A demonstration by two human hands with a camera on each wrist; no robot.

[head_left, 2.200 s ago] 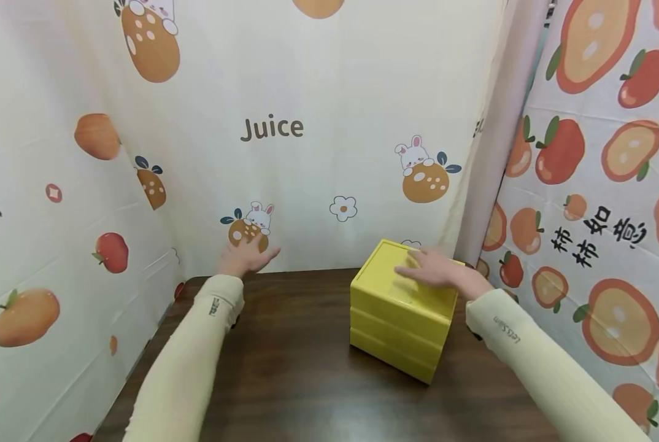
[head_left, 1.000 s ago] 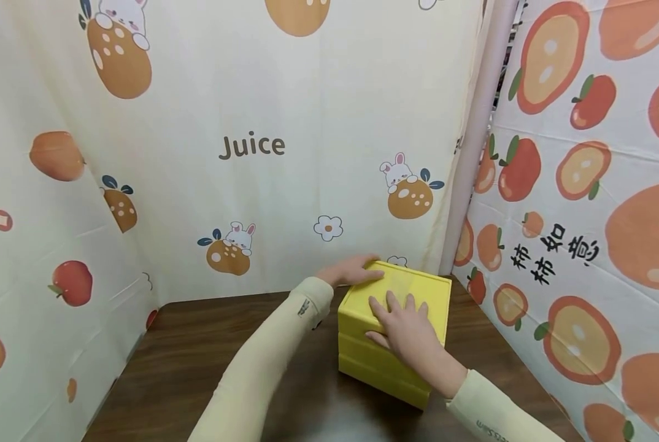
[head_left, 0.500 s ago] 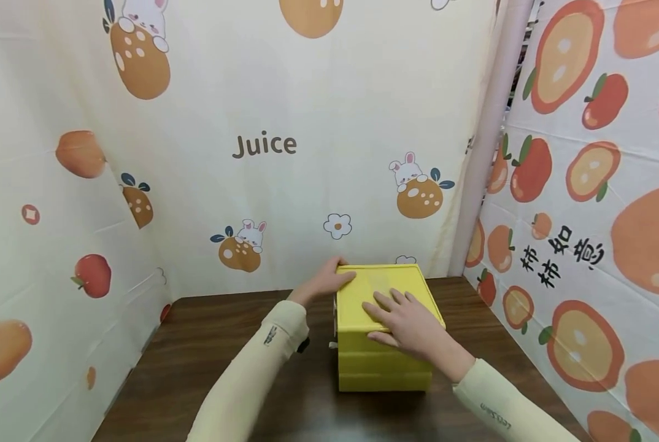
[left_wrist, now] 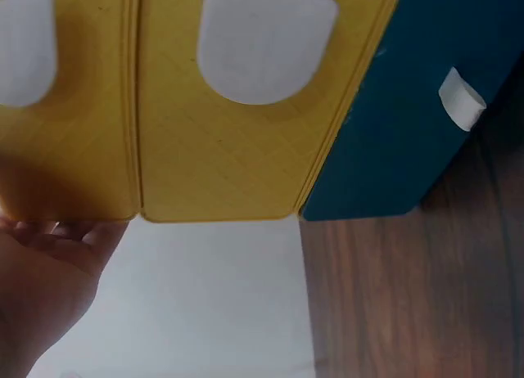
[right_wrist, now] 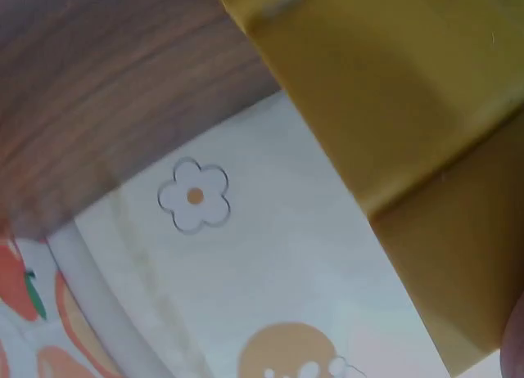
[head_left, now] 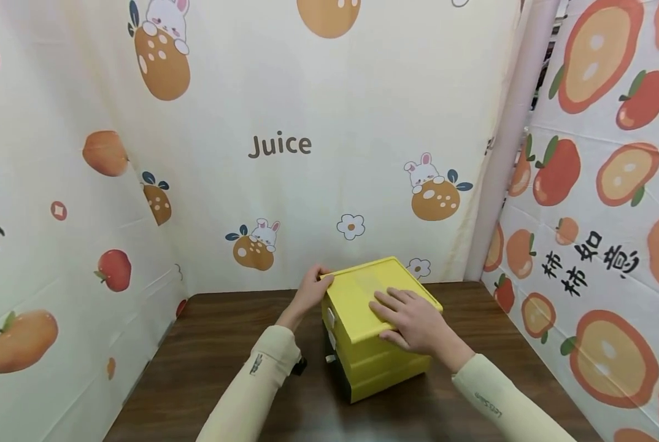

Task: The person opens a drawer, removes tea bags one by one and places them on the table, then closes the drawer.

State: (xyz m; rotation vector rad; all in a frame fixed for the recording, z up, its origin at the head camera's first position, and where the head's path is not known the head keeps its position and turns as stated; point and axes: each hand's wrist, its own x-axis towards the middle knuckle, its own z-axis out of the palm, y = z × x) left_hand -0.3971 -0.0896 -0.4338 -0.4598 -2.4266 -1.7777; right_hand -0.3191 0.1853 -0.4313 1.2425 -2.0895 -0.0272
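A yellow box of stacked drawers (head_left: 357,301) stands on the table, its drawer side turned to the left. The left wrist view shows two yellow drawer fronts with white tab handles (left_wrist: 266,47) and a dark teal drawer (left_wrist: 393,132) at the bottom. My left hand (head_left: 312,288) grips the far left corner, thumb on top and fingers behind the edge. Across the top lies my right hand (head_left: 415,322), fingers spread flat and the thumb along the near edge. Only a sliver of that hand appears in the right wrist view.
Dark wooden table (head_left: 219,362) lies under the box. A printed cloth (head_left: 296,196) hangs behind it, and another fruit-patterned cloth (head_left: 600,258) hangs on the right. The left side has a similar cloth (head_left: 70,258).
Both hands came from apart onto the drawer box. The box has since turned counterclockwise as seen from above, bringing its handles into view on the left; the head view has shifted slightly.
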